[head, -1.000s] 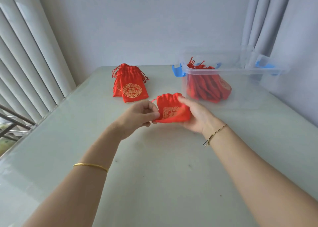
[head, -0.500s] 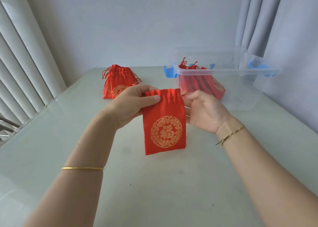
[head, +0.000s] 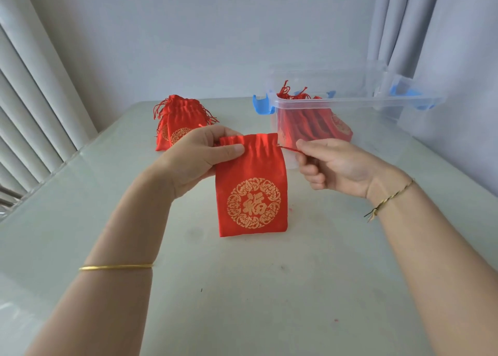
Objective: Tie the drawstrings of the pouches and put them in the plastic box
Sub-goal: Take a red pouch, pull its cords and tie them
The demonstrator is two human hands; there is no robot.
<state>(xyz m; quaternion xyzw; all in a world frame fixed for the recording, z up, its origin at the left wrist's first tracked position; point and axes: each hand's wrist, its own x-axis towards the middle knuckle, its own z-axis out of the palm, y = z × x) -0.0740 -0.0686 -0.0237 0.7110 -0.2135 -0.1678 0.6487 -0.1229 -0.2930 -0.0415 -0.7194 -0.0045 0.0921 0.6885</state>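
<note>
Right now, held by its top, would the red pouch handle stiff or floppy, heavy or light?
Probably floppy: the red pouch gathers into soft pleats where the left hand pinches its top. Likely light, perhaps empty: it looks flat below that pinch. Its sheen suggests slippery cloth, so the right hand pulling the drawstring might tug it loose.

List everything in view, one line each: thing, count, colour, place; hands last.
Held pouch: one, red with gold emblem, between the hands.
Drawstring: one, red, pouch's top right corner.
Pouch pile: count unclear, red and gold, table's far left.
Plastic box: one, clear with blue clips, table's far right.
Boxed pouches: several, red, inside the box.
Table: one, pale, underneath.
Blinds: white, left edge.
Curtain: pale, right edge.
Bracelets: two, gold, one per wrist.
Left hand: one, grips pouch's top left.
Right hand: one, pinches drawstring.
</note>
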